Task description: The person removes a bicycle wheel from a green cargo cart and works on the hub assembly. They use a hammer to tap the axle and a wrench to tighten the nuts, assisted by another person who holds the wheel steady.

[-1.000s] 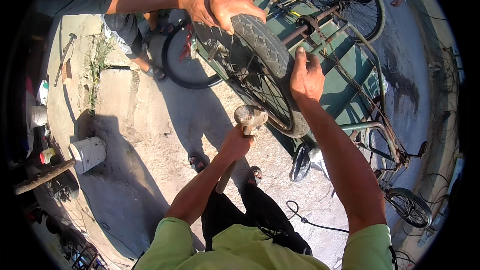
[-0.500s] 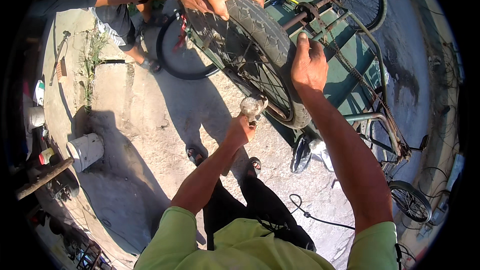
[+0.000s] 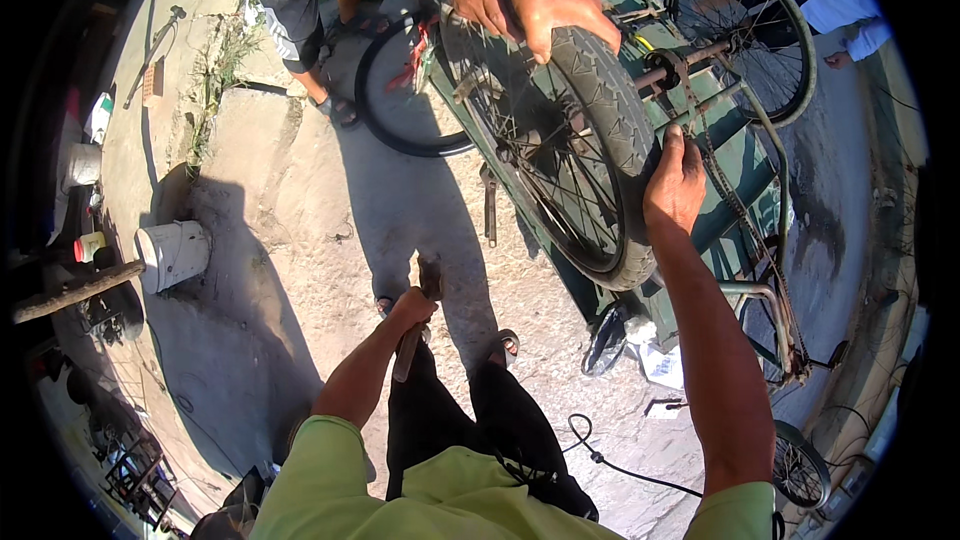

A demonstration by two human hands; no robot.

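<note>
My left hand (image 3: 414, 310) is closed around the handle of a hammer (image 3: 430, 278), held low in front of my legs and apart from the wheel. With my right hand (image 3: 676, 190) I grip the right side of a spoked wheel's black tyre (image 3: 612, 100), thumb along the outer edge, fingers partly hidden behind. The wheel stands tilted against a green metal cart bed (image 3: 735, 202). Another person's two hands (image 3: 545, 0) press on the top of the same tyre.
A bare tyre (image 3: 366, 105) and a wrench-like tool (image 3: 489, 205) lie on the concrete. Left stands a white bucket (image 3: 175, 252) beside a wooden pole (image 3: 75, 292). The cart's chain (image 3: 735, 195) and upright wheel (image 3: 795, 70) are right. A black cord (image 3: 630, 468) lies near my feet; another person stands far right.
My left hand has drawn the hammer down and left, away from the wheel's lower rim. My right hand and the other person's hands stay on the tyre. The view has shifted slightly.
</note>
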